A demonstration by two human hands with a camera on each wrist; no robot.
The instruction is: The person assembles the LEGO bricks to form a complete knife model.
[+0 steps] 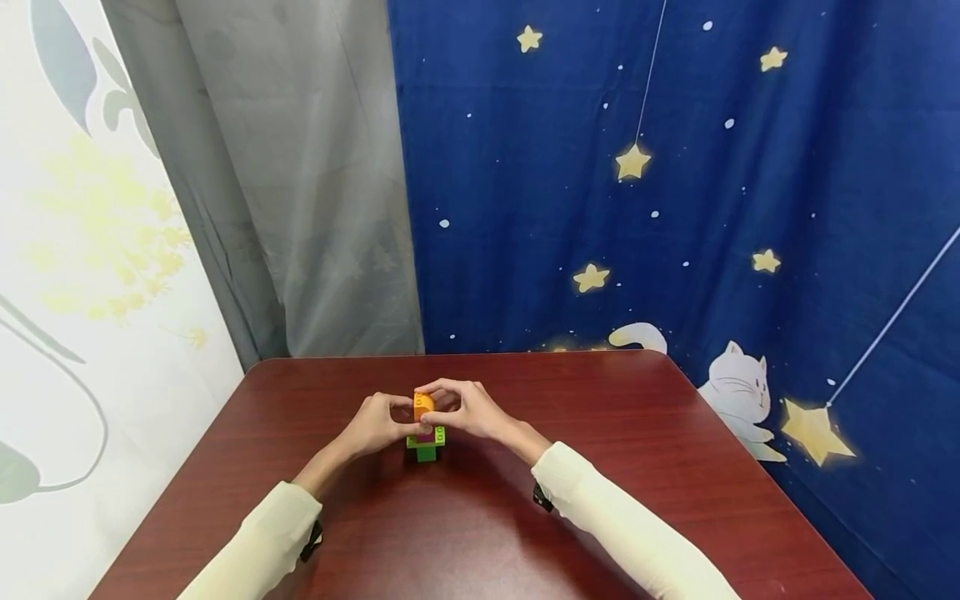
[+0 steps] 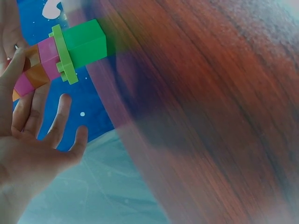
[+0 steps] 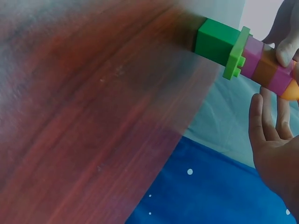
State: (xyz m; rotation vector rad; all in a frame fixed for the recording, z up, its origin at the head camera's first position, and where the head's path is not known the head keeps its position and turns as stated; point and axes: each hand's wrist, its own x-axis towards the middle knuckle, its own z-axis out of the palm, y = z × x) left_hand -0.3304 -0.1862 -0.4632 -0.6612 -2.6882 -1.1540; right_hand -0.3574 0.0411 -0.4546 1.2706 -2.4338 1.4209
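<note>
A small tower of toy building blocks stands upright on the table. Its bottom is a green block (image 2: 87,43), topped by a wider lime plate (image 2: 64,55). Above the plate come a pink block (image 3: 252,56), a brown-orange block (image 3: 264,65), another pink block (image 3: 279,80) and a rounded orange block (image 1: 423,405) at the top. My left hand (image 1: 380,425) pinches the upper tower from the left, thumb in front, with the lower fingers spread. From the right, my right hand (image 1: 471,408) pinches the orange top block between thumb and index finger; its other fingers extend behind.
The tower stands on a dark red wooden table (image 1: 600,467), toward its far half. Behind the far edge hang a grey curtain (image 1: 330,208) and a blue star-patterned curtain (image 1: 525,208). A pale patterned curtain (image 1: 97,275) hangs at the left.
</note>
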